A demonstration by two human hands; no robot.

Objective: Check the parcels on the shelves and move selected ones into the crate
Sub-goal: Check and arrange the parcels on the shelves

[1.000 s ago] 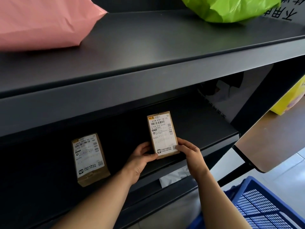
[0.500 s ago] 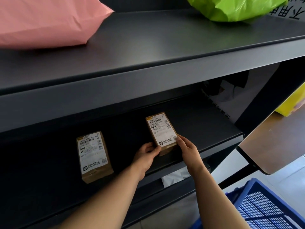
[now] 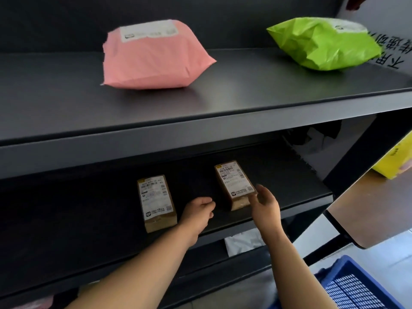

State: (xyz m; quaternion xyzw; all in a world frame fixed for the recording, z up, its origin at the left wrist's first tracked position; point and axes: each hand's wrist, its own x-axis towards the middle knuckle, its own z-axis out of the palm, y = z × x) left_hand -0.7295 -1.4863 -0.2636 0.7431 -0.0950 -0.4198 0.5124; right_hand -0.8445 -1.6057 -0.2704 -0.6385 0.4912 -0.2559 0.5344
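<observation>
- Left box [image 3: 156,202] lies flat on the middle shelf [image 3: 289,188] with its white shipping label up; a barcode shows, but the print is too blurred to read.
- Left hand [image 3: 198,210] hangs between the two boxes, fingers loosely curled and holding nothing.
- Right box [image 3: 236,185] lies flat, label up. It is probably light, stiff cardboard, best pinched across its long sides.
- Right hand [image 3: 265,204] is at that box's near corner, fingers relaxed and spread; whether it touches is unclear.
- Blue crate [image 3: 354,288] sits at lower right, well apart.

The label on the right box [image 3: 235,185] reads "K301"; the rest is blurred. Large black Chinese characters, cut off, cross the white sign [image 3: 399,52].
</observation>
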